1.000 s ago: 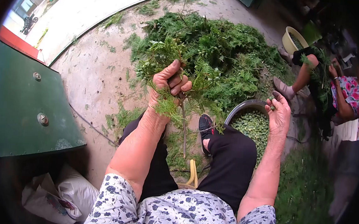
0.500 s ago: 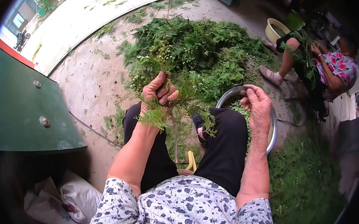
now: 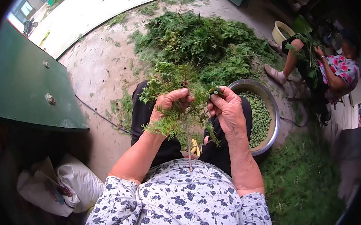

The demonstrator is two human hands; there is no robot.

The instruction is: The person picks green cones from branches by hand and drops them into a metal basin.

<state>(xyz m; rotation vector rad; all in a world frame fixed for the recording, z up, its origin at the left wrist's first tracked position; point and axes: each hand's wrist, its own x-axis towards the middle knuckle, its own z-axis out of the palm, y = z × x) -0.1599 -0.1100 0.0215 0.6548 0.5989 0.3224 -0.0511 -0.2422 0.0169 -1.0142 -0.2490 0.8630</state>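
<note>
My left hand [image 3: 170, 105] is closed around a leafy green conifer branch [image 3: 187, 132], its bare stem hanging down toward my shirt. Round green cones cluster among its sprays at the upper left. Close beside it, my right hand [image 3: 227, 109] pinches a few small green cones [image 3: 215, 90] between thumb and fingers, at the branch's right edge. Whether these cones are still attached to a twig I cannot tell. By my right knee stands a wide metal basin [image 3: 277, 123] holding many loose green cones [image 3: 256, 118].
A large heap of cut conifer branches [image 3: 202, 43] lies ahead on the concrete floor. More greenery [image 3: 305, 184] spreads at the right. Another person [image 3: 338, 73] sits at the upper right beside a yellow basin [image 3: 278, 33]. A green metal panel [image 3: 27, 85] and white sacks [image 3: 77, 180] stand left.
My right hand has moved left from over the basin to the branch and now pinches cones. My left hand has shifted slightly right and down with the branch. More of the basin shows.
</note>
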